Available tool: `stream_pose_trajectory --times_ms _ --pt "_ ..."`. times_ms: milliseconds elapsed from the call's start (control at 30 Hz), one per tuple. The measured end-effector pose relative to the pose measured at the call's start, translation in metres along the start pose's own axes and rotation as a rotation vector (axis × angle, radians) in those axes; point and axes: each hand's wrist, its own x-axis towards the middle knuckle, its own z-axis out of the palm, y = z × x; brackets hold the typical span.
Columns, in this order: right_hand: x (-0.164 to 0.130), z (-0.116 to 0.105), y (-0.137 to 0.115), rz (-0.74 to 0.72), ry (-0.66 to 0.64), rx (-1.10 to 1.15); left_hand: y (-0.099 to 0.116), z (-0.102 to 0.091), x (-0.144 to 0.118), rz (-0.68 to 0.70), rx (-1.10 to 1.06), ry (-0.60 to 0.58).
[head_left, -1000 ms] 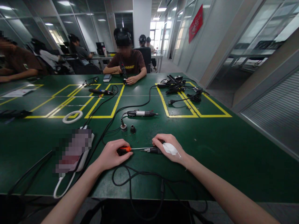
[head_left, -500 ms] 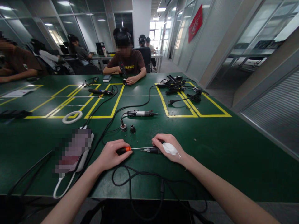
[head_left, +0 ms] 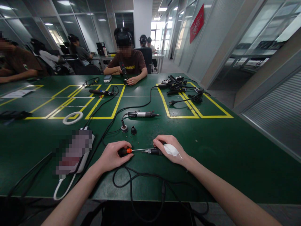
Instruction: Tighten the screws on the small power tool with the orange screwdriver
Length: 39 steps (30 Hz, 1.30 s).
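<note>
Cord (head_left: 163, 187) lies in loops on the green surface (head_left: 223, 153), and past it the left hand (head_left: 114, 156) wraps its fingers around a screwdriver (head_left: 128, 151) that points at the right hand (head_left: 171, 149), whose fingers curl around a black tool (head_left: 154, 151), with a silver tool (head_left: 142, 114) farther back.

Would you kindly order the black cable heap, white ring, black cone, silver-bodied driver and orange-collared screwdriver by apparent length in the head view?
Black cable heap
Silver-bodied driver and orange-collared screwdriver: unsure, left hand partly covers screwdriver
White ring
Black cone
</note>
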Motion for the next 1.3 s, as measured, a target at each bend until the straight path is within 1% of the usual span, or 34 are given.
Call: stream_pose_trajectory --times_ms 100,467,733,867,1067,1300 --pt "0.0 0.0001 0.0004 -0.004 0.006 0.001 -0.0001 -0.0002 0.0001 -0.007 -0.015 -0.005" --pt "0.0006 0.0002 0.0009 0.004 -0.002 -0.013 0.0024 -0.0033 0.0018 0.068 0.021 -0.005" --pt "0.0 0.0013 0.002 0.0 0.006 0.0 0.002 -0.0024 0.0014 0.036 0.056 -0.039" --pt "0.0002 0.0006 0.0019 -0.003 0.0 0.004 -0.0001 -0.0009 0.0008 0.036 0.028 -0.025" --pt "0.0005 -0.0017 0.0003 -0.022 0.005 0.009 0.0003 -0.0007 0.0005 -0.01 0.002 0.001" --pt "-0.0001 -0.0021 -0.0007 -0.005 -0.012 -0.001 0.0017 -0.0025 0.0015 0.038 0.001 -0.005"
